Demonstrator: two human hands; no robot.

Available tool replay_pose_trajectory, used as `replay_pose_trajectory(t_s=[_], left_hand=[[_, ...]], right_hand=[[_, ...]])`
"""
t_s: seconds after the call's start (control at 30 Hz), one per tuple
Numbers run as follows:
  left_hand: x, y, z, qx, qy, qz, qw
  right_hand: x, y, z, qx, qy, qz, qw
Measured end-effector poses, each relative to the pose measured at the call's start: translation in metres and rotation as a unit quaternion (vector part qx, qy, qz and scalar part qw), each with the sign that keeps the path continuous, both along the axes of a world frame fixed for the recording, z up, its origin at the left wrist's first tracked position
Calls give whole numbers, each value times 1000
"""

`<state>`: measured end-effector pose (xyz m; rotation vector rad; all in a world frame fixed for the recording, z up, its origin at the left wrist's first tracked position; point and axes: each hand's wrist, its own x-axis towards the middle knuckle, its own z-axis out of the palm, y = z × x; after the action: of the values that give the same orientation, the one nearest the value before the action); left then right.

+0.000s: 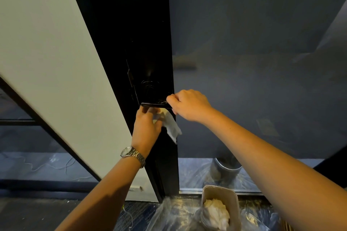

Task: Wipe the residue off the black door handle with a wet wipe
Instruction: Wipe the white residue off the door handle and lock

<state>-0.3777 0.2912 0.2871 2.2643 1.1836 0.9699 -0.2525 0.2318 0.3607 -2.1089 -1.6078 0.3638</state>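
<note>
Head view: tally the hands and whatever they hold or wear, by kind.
Hands: 2 (left hand, right hand)
Handle: 1
Wipe: 1
Watch: 1
Total: 5

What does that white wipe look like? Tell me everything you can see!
The wet wipe is white, thin and soft-looking, and it is crumpled rather than flat. The left hand grips its upper part in curled fingers, just under the black door handle. Whether the wipe touches the handle cannot be told. Its loose lower end hangs down and to the right as a floppy flap, in front of the black door edge.
</note>
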Motion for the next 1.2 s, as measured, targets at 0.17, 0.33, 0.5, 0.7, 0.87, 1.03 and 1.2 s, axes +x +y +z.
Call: replay_pose_trajectory(t_s=[0.17, 0.33, 0.5, 0.7, 0.87, 1.03, 1.2], left_hand=[[0, 1, -1, 23, 29, 13, 999], [-12, -1, -16, 103, 1, -24, 994], [-28, 2, -21, -50, -93, 77, 991], [-21, 7, 0, -57, -113, 63, 990], [-5, 2, -9, 69, 34, -61, 995], [0, 5, -8, 77, 53, 11, 996], [-5, 14, -7, 170, 172, -89, 966]], right_hand=[[-1, -1, 1, 12, 6, 0, 1000], [0, -2, 1, 2, 3, 8, 1000], [1, 0, 0, 1, 5, 11, 1000], [0, 1, 1, 11, 14, 10, 1000], [-1, -1, 1, 10, 7, 2, 1000], [-1, -2, 1, 13, 6, 6, 1000], [0, -1, 0, 10, 6, 13, 1000]])
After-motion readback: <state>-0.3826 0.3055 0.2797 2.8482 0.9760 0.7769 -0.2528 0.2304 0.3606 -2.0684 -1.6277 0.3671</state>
